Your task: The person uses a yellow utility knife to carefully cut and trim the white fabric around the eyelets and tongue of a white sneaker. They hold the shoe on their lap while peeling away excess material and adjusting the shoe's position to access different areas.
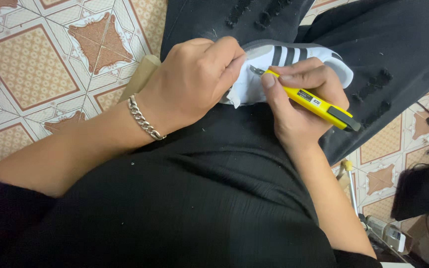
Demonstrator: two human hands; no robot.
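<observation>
My left hand (194, 79), with a silver chain bracelet (145, 119) on the wrist, grips a white sneaker with black stripes (294, 62) that rests on my lap. My right hand (294, 104) holds a yellow utility knife (314, 103), its blade tip touching the white upper of the shoe beside my left thumb. A flap of white material (232, 98) hangs from the shoe under my left hand. Much of the shoe is hidden by both hands.
I sit in black clothing over a patterned tile floor (40, 64). A tan piece (142, 74) lies behind my left wrist. At the right edge lie a black box (419, 191), cables, a yellow-tipped tool (348, 178) and small items.
</observation>
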